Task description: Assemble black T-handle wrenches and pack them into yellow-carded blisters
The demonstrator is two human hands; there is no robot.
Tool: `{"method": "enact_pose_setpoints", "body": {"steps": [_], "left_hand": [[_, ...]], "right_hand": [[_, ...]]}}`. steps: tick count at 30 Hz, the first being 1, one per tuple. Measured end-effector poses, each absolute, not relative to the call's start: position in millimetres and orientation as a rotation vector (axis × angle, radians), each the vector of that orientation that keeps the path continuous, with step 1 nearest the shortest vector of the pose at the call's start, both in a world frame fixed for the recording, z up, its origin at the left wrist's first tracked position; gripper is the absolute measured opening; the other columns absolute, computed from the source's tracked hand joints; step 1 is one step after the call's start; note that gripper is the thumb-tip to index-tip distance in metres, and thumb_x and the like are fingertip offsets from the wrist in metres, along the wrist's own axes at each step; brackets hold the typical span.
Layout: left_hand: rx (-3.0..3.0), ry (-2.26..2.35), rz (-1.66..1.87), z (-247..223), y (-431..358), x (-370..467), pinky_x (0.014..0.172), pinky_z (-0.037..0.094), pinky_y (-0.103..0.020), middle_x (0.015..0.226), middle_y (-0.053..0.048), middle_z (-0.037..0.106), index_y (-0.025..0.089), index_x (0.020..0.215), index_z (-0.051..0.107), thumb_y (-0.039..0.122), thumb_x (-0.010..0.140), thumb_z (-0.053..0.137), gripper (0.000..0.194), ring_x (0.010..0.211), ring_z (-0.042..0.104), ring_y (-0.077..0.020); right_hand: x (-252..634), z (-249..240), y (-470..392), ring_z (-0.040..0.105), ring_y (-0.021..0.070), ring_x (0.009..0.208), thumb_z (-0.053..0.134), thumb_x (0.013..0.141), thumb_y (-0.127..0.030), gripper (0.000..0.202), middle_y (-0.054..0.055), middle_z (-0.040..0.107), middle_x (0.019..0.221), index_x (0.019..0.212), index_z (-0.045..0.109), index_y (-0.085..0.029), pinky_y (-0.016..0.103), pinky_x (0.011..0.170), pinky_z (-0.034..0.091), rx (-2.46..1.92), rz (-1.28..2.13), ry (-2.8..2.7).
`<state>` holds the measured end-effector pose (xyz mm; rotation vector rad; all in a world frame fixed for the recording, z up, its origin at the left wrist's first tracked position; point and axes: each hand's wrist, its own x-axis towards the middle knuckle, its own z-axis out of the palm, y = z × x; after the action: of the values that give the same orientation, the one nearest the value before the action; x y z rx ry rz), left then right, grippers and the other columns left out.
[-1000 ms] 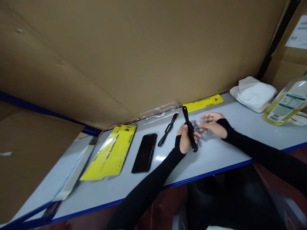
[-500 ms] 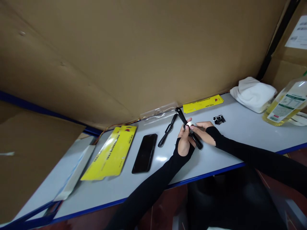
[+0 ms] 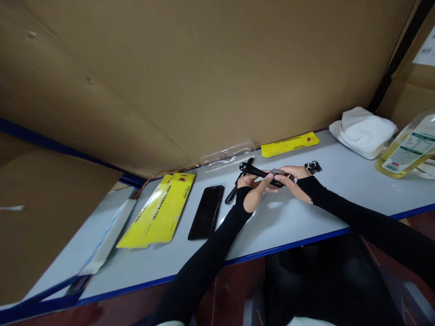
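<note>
We hold a black tool handle point(image 3: 260, 172) level above the counter point(image 3: 306, 213); our left hand point(image 3: 253, 192) steadies it, fingers clamped, while our right hand point(image 3: 294, 179) pinches its small metal piece point(image 3: 277, 171).

Packing bench point(image 3: 306, 217) amid cardboard cartons point(image 3: 204, 68)

Things laid out along the surface point(image 3: 306, 213)

Flat black phone point(image 3: 206, 212) lies between yellow cardboard packs point(image 3: 158, 210) on its left and both hands; folded white cloth point(image 3: 363, 131) far right.
</note>
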<state>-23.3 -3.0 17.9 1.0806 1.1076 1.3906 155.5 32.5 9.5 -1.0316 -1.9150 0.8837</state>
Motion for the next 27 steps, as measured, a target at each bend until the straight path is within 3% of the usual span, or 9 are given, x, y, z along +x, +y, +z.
{"method": "enact_pose_setpoints", "body": {"steps": [4, 7, 9, 13, 18, 22, 27], "left_hand": [[1.043, 1.105, 1.442, 11.0, -3.3, -16.5, 0.060, 0.068, -0.039, 0.094, -0.014, 0.082, 0.012, 0.092, 0.082, 0.052, 0.065, 0.097, 0.051, 0.072, 0.080, -0.0287], [1.033, 1.120, 1.438, 12.1, -4.6, -11.7, 0.050, 0.064, -0.035, 0.098, -0.015, 0.083, 0.012, 0.087, 0.080, 0.053, 0.063, 0.098, 0.051, 0.063, 0.078, -0.0266], [1.033, 1.129, 1.443, 13.9, -5.3, -10.2, 0.047, 0.062, -0.033, 0.096, -0.016, 0.083, 0.012, 0.086, 0.079, 0.053, 0.062, 0.098, 0.051, 0.059, 0.077, -0.0252], [1.020, 1.134, 1.470, 15.2, -5.8, -9.2, 0.047, 0.062, -0.034, 0.094, -0.016, 0.083, 0.012, 0.090, 0.078, 0.054, 0.063, 0.097, 0.054, 0.057, 0.076, -0.0254], [0.961, 1.178, 1.449, 15.1, -4.3, -12.2, 0.055, 0.066, -0.037, 0.082, -0.015, 0.081, 0.008, 0.091, 0.079, 0.056, 0.058, 0.100, 0.063, 0.060, 0.078, -0.0275], [0.985, 1.212, 1.411, 15.0, -3.0, -16.5, 0.051, 0.063, -0.035, 0.086, -0.016, 0.082, 0.008, 0.091, 0.081, 0.056, 0.056, 0.101, 0.063, 0.060, 0.078, -0.0272], [1.126, 1.276, 1.465, 11.2, -2.9, -16.7, 0.050, 0.054, -0.029, 0.090, -0.016, 0.083, 0.013, 0.079, 0.083, 0.052, 0.062, 0.097, 0.045, 0.062, 0.073, -0.0201]], "right_hand": [[158.0, 11.6, 31.0, 0.058, 0.0160, 0.069, 0.063, 0.095, -0.037, 0.021, 0.003, 0.071, 0.079, 0.092, 0.076, -0.021, 0.028, 0.067, 0.045, -1.039, 0.810, -1.968], [160.3, 13.2, 28.9, 0.056, 0.0136, 0.060, 0.072, 0.088, -0.037, 0.021, 0.000, 0.069, 0.073, 0.099, 0.076, -0.020, 0.026, 0.059, 0.045, -1.049, 1.031, -1.871], [162.2, 14.7, 28.6, 0.061, 0.0140, 0.064, 0.073, 0.087, -0.041, 0.028, 0.002, 0.074, 0.081, 0.105, 0.078, -0.020, 0.026, 0.059, 0.051, -0.984, 1.229, -1.770], [165.8, 19.7, 29.5, 0.074, 0.0188, 0.083, 0.072, 0.089, -0.052, 0.040, 0.006, 0.082, 0.100, 0.110, 0.083, -0.020, 0.030, 0.070, 0.063, -0.844, 1.484, -1.613], [167.0, 22.3, 30.8, 0.078, 0.0258, 0.101, 0.078, 0.084, -0.055, 0.041, 0.006, 0.084, 0.110, 0.104, 0.087, -0.020, 0.041, 0.092, 0.067, -0.813, 1.458, -1.548], [168.3, 15.4, 34.4, 0.079, 0.0271, 0.097, 0.083, 0.080, -0.055, 0.045, 0.006, 0.084, 0.109, 0.108, 0.087, -0.019, 0.044, 0.090, 0.068, -0.827, 1.470, -1.552], [169.9, 7.0, 39.1, 0.078, 0.0218, 0.078, 0.090, 0.073, -0.047, 0.047, 0.006, 0.085, 0.094, 0.110, 0.087, -0.018, 0.039, 0.081, 0.070, -0.932, 1.435, -1.570]]}}
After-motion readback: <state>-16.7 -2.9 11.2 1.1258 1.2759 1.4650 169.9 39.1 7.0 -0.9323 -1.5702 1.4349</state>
